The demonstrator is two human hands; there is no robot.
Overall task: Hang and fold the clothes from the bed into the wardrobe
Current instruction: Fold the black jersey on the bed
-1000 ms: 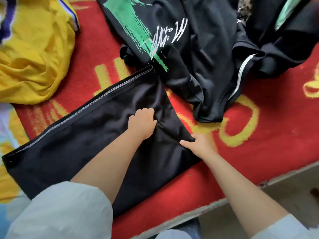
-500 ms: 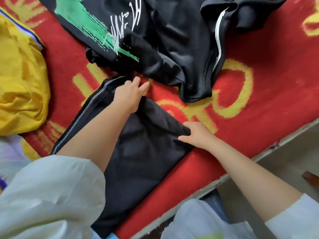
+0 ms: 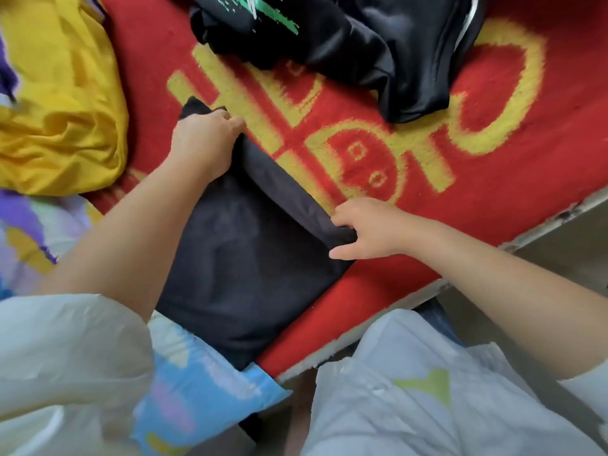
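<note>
A black garment lies folded on the red bed cover, near the bed's front edge. My left hand grips its far corner, fingers curled over the cloth. My right hand pinches the garment's right fold, thumb below and fingers above. A black top with a green and white print lies crumpled at the far side of the bed, apart from both hands.
A yellow garment is heaped at the left. A pale patterned sheet shows under it. The bed's front edge runs diagonally at lower right, with bare floor beyond it.
My left hand has carried the garment's far end over, so the black cloth is now shorter and doubled. My right hand has closed on the right fold. The camera shifted toward the bed.
</note>
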